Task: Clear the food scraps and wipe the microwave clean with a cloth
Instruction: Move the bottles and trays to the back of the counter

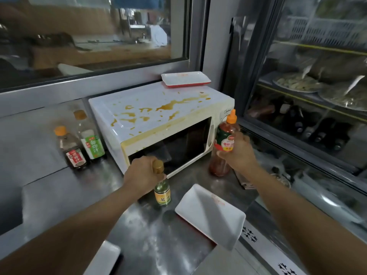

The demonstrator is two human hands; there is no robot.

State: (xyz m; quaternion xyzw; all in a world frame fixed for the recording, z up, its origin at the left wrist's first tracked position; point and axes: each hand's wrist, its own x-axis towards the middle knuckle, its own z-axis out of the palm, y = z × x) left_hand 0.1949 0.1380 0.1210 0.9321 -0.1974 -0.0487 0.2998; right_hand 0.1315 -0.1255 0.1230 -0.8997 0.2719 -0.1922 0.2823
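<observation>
A white microwave (151, 108) stands on a steel counter (59, 195), its top smeared with orange-brown sauce stains (174, 105). A white tray with a red underside (185, 78) rests on its back right corner. My left hand (144, 174) grips the neck of a small green-labelled bottle (162, 192) with a gold cap, in front of the microwave door. My right hand (237, 150) holds a red sauce bottle (224, 143) with an orange nozzle cap, upright at the microwave's right front corner. No cloth is in view.
Two sauce bottles (74, 149) (90, 135) stand left of the microwave. A second white tray (210, 214) lies on the counter in front. A glass-door fridge (309, 92) fills the right side; a window (95, 32) runs behind.
</observation>
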